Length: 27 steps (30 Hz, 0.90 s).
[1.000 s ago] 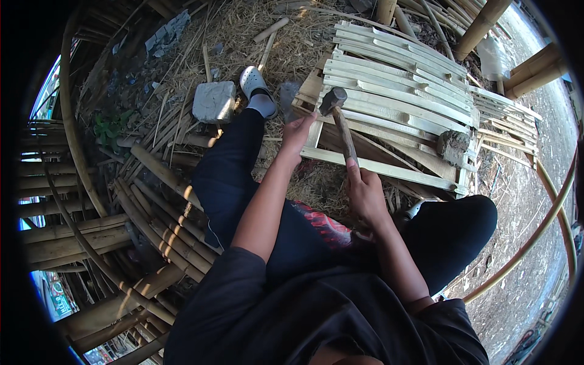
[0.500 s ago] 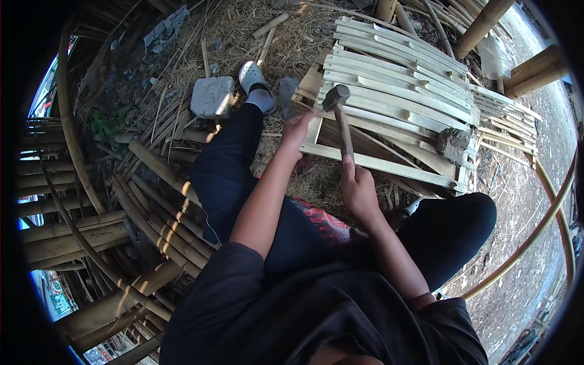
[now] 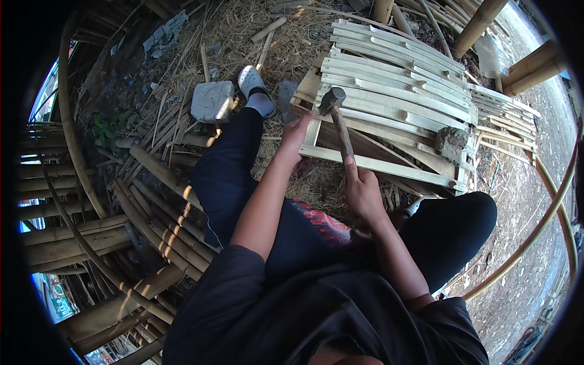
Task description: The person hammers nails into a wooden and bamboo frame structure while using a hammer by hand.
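Observation:
My right hand is wrapped around the wooden handle of a hammer. The metal head is over the left end of a panel of pale bamboo slats. Close beside the head, my left hand is at the panel's left corner, its fingers closed and pressed together. What they pinch there is too small or hidden to tell. The near slat runs rightward from my left hand, with a gap behind it showing boards underneath.
A lump of stone or concrete lies on the panel's right end. A pale block stands on straw left of my outstretched foot. Bamboo poles are stacked at left; more thin slats lie at right. Thick bamboo posts stand far right.
The hammer head has shifted very slightly down and left, with its face tilted a little differently. My left hand stays at the panel's corner.

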### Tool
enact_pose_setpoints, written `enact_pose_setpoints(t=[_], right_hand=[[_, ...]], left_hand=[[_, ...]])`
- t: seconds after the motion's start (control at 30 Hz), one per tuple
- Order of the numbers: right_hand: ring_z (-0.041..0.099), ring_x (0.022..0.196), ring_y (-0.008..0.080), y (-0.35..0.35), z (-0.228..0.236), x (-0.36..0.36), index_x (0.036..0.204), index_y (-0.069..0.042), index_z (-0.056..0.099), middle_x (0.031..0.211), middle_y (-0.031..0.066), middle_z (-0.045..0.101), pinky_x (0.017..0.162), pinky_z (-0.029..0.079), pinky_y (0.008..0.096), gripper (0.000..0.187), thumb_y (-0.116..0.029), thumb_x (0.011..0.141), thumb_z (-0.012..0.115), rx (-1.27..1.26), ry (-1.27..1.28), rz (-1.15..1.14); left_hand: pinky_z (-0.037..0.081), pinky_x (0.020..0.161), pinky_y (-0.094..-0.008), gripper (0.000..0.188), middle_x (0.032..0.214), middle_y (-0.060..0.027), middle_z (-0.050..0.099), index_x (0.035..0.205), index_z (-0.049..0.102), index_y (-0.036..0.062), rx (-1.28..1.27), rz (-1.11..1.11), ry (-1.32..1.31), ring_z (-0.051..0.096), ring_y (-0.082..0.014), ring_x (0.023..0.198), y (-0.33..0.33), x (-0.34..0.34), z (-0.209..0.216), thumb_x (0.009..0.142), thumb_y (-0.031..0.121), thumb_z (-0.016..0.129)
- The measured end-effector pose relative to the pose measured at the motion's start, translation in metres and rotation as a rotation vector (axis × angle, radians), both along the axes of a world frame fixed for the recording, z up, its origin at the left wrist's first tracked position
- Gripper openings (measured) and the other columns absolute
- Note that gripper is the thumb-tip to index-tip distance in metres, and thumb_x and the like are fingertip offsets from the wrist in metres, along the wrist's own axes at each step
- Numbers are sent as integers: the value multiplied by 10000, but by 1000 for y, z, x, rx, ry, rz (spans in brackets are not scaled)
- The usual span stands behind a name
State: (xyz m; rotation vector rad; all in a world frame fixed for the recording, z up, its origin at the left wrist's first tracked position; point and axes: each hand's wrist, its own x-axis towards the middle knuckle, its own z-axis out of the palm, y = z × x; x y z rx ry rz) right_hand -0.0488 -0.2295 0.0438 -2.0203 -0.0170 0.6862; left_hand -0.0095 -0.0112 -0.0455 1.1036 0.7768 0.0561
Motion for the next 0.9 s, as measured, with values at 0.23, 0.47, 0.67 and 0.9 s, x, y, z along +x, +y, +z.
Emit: enact_pose_setpoints(t=[0.23, 0.47, 0.67, 0.9], right_hand=[[598, 650, 377, 0, 1, 4, 794, 109, 611, 685, 283, 595, 693, 473, 493, 695, -511, 1057, 443, -38, 7, -2], [602, 618, 283, -6, 33, 5, 761, 85, 584, 618, 204, 551, 645, 474, 455, 676, -503, 1064, 445, 8, -21, 0], [436, 525, 133, -2, -7, -2, 667, -39, 522, 575, 19, 477, 501, 374, 339, 629, -509, 1075, 433, -138, -285, 23], [413, 530, 112, -12, 25, 10, 663, -59, 507, 581, 2, 453, 499, 350, 307, 634, -541, 1068, 427, 59, -46, -58]], left_hand=[[550, 692, -356, 472, 921, -57, 706, 1073, 698, 45, 28, -18, 3, 690, -175, 775, -2, 1, 2, 870, 467, 750], [539, 721, -336, 462, 935, -67, 720, 1068, 718, 24, 39, 9, 17, 687, -168, 798, -2, -3, 5, 879, 444, 748], [548, 726, -364, 482, 947, -69, 706, 1087, 699, 28, 52, -17, 21, 682, -172, 815, -4, 0, 0, 866, 453, 752], [530, 721, -307, 400, 930, -57, 732, 1036, 739, 19, 19, 31, 10, 681, -136, 792, -3, -2, 6, 899, 395, 744]])
